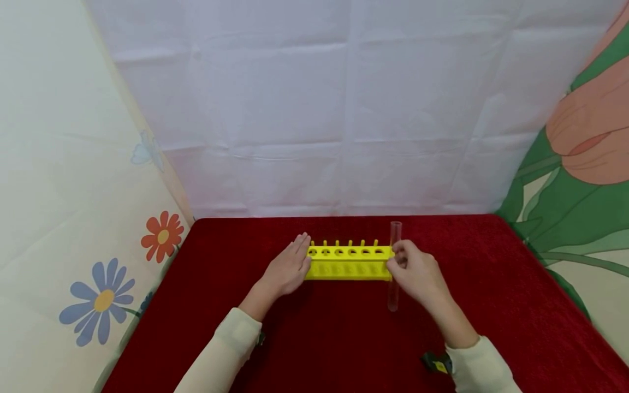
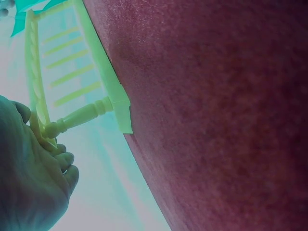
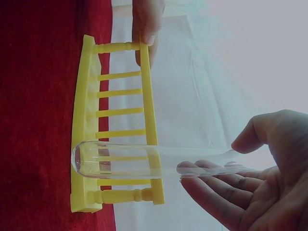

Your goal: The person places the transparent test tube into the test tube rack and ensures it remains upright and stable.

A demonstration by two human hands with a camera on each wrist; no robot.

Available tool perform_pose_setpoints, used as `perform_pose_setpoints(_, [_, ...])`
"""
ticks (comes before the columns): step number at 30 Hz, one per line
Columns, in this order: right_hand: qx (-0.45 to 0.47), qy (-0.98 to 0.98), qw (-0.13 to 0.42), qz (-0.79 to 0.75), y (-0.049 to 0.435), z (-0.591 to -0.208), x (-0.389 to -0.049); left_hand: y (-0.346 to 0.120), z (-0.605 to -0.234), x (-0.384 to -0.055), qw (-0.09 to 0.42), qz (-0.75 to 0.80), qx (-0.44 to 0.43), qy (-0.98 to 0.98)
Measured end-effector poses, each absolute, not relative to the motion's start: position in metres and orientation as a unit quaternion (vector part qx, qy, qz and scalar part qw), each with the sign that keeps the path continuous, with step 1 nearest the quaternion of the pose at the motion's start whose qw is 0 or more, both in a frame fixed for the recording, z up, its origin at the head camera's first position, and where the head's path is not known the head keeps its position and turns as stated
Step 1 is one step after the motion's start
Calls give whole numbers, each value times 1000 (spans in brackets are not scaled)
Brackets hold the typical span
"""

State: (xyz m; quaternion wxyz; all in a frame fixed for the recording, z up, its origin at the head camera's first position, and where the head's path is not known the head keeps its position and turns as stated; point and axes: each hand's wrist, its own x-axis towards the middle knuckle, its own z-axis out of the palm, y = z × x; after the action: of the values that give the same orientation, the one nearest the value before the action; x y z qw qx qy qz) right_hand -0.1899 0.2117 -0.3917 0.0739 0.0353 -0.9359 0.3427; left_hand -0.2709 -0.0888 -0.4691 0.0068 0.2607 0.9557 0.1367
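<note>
A yellow test tube rack [image 1: 349, 267] with a row of round holes stands on the red cloth, several pegs rising along its back. My left hand [image 1: 290, 267] grips the left end of its top plate; in the left wrist view the thumb and fingers lie on opposite sides of that plate. At the rack's right end my right hand [image 1: 415, 270] holds a clear glass test tube [image 1: 395, 232] upright between thumb and fingers. Its rounded bottom points down, and in the right wrist view the tube [image 3: 115, 161] overlaps the near side of the rack.
Red velvety cloth [image 1: 334, 338] covers the table. A creased white sheet [image 1: 295, 109] hangs behind it, with flower-printed cloths on both sides. Dark wrist-worn gear [image 1: 436, 363] shows below the right cuff.
</note>
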Motion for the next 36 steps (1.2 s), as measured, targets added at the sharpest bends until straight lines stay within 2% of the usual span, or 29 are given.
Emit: perform_pose_setpoints(36, [32, -926, 73, 369, 195, -384, -195, -88, -466, -270, 10, 139, 259, 956])
